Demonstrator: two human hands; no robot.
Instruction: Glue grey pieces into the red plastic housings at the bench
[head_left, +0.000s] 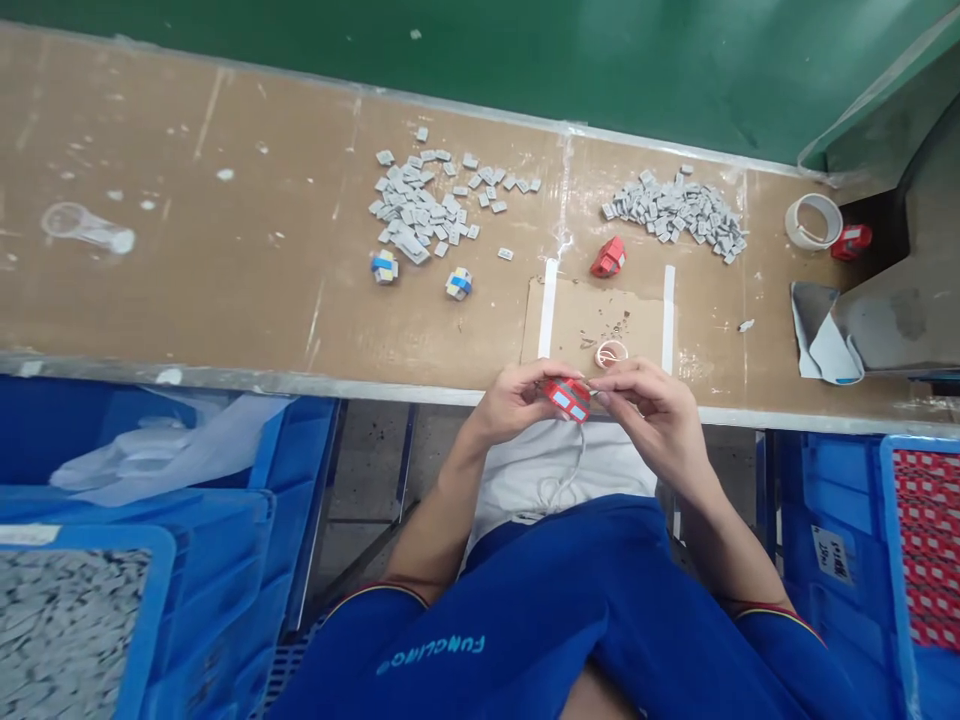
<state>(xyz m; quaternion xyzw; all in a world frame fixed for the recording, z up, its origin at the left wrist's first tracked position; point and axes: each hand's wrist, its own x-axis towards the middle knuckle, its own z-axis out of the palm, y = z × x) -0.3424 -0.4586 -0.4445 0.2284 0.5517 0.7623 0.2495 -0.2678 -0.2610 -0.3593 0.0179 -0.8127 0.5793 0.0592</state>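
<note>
Between both hands, just past the near table edge: a small red-taped block, partly hidden by the fingers, its inner part hard to make out. Left hand closed around the block's left side, gripping it. Right hand curled, its fingertips pinched at the block's right end on something thin and pale, too small to tell. A thin white wire hanging from the block over a white cloth on the lap.

Just ahead of the hands, on a cardboard sheet taped to the table: a small wire coil among dark scraps. Farther out, two heaps of small gray blocks, two blue-and-yellow taped blocks, a red block and a tape roll near the far right corner. Below the near edge, on both sides, blue plastic crates, cut off by the frame.
</note>
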